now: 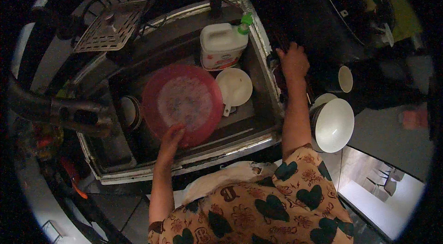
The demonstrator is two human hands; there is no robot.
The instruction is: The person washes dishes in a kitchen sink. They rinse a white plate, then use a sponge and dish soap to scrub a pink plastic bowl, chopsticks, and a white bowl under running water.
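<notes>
My left hand (174, 138) rests at the near rim of a pink plastic basin (148, 102) of sudsy water, its fingertips reaching over the edge. The basin sits inside a sink (242, 140). My right hand (294, 58) lies beyond the sink's right edge, at a bundle of dark thin sticks (282, 38), possibly chopsticks; the dark hides whether the fingers are closed on them. Between the basin and the sink's right wall are a white handled ladle or scoop (237, 86) and a white jug (223, 45) with a green cap.
Stacked bowls (129, 112) stand left of the basin. White bowls (334, 125) and a cup (345, 79) are on the right counter. A slotted rack (112, 27) is at the upper left, a faucet (79, 112) at the left, and a dark pan (367, 12) at the upper right.
</notes>
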